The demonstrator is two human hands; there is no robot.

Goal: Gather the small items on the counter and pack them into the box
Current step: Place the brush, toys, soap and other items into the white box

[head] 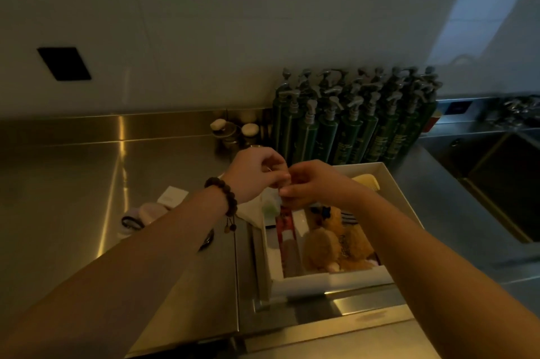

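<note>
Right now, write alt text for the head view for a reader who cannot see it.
Both hands, left hand and right hand, pinch a small pale item together above the left edge of an open white box holding a brown plush toy. The box sits on a steel counter before green pump bottles.

White box (327, 278), tan plush toy (324, 244), green bottles (350, 127).
</note>
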